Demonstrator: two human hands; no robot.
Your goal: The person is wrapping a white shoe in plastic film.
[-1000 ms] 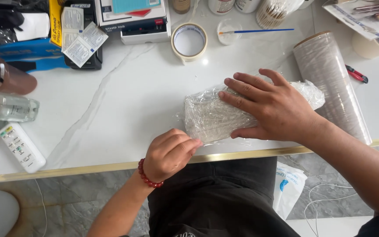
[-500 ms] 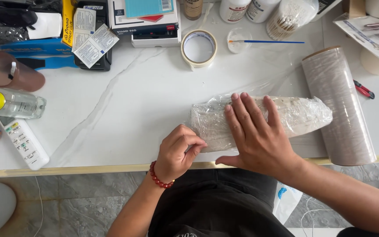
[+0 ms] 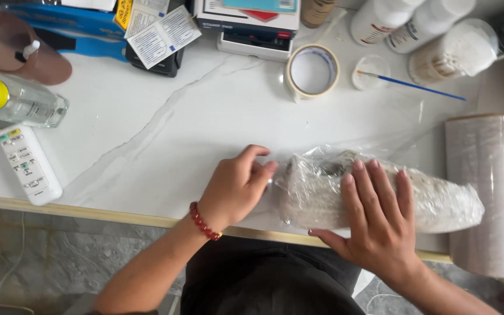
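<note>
head view, looking down on a white marbled table (image 3: 147,134). the right hand (image 3: 374,219) lies flat, palm down, on a wrapped bundle (image 3: 438,201), an oblong pale object under clear plastic film, lying lengthwise in the lower right of the frame near the table's front edge. its fingers (image 3: 360,189) are extended and slightly spread across the top of the bundle, pressing rather than gripping; the thumb points left along the near side. the wrist and forearm enter from the lower right corner. the left hand (image 3: 237,186) sits at the bundle's left end, fingers curled inward with the tips touching the film there; whether they pinch the film cannot be told. its wrist bears a red bead bracelet (image 3: 204,223), and the forearm runs down toward the lower left. just right of the bundle stands a roll of stretch film (image 3: 479,192), lying along the right edge of the frame. a tape roll (image 3: 312,71) sits at upper centre, a thin blue brush (image 3: 409,84) at upper right, a remote control (image 3: 24,163) and a clear bottle with yellow cap (image 3: 16,102) at the left.
</note>
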